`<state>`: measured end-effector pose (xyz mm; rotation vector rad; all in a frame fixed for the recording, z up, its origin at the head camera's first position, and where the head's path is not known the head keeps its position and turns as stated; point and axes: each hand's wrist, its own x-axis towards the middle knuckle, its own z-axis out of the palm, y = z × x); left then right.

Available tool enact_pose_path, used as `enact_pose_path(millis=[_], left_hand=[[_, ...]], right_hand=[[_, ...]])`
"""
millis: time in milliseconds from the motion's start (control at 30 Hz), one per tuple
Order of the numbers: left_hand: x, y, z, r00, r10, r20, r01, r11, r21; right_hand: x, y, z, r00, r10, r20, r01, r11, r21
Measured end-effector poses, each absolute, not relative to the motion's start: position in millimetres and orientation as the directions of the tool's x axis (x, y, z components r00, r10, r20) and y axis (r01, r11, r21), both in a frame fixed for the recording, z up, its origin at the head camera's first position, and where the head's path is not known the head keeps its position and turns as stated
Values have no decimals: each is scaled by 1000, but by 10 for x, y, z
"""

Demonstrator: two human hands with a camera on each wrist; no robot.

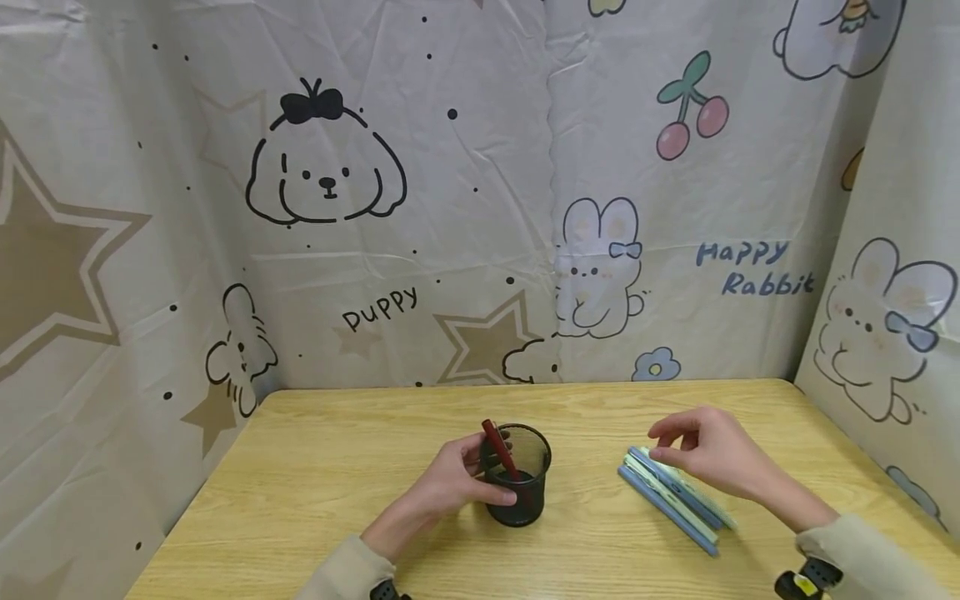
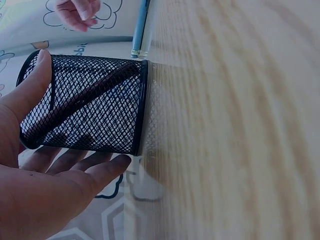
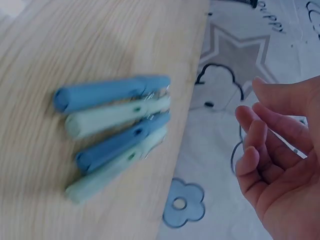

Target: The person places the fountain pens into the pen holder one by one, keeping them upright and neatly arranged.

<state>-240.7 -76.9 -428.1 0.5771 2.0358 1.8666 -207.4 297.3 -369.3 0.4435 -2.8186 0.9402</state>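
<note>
Two bare hands are in view, and the left is engaged with a container. The left hand (image 1: 453,479) grips a black mesh pen cup (image 1: 529,505) from its nine o'clock side, thumb laid across the near wall and fingers behind. The cup stands upright on the table, near six o'clock of the head view. Inside it, one dark red pen (image 1: 499,448) leans toward eleven o'clock, upper end above the rim; the left wrist view shows it slanting behind the mesh.

The right hand (image 1: 712,454) hangs above the table between two and three o'clock of the cup, fingers loosely curled, thumb tip separated from the fingertips. Below it, at three o'clock of the cup, lie four pens (image 1: 671,499), blue and pale green alternating, side by side, running from about ten toward four o'clock. The right wrist view shows this hand apart from them.

Both forearms wear beige sleeves (image 1: 870,560); a black wrist device (image 1: 821,572) sits at the right cuff. The table (image 1: 352,454) has a light wood-grain top. Behind it hangs a pale printed curtain (image 1: 487,237), bearing a puppy head (image 1: 327,182) at ten o'clock and cherries (image 1: 672,142) between one and two.
</note>
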Motion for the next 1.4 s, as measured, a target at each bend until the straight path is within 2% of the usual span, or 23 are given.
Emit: enact_pose_path(millis=[467,700,1067,1400], left_hand=[[-2412,-795,-4282,-865,501,33,82,76,994],[-2415,-787,-4268,-862,507,25,77,82,994],[-2405,-797,-4255,-865,501,10,55,75,996],[-2408,-787,-4256,-868,496,17,61,72,996]], right_hand=[[-2132,3325,-3858,-948,-259,185,-318,801,-507],[-2150,3450,-3878,-934,-319,160,-355,786,-506],[-2216,3592,-3929,-908,-406,100,-394,750,-532],[-2255,3664,-3985,-904,-427,34,-367,730,-576]])
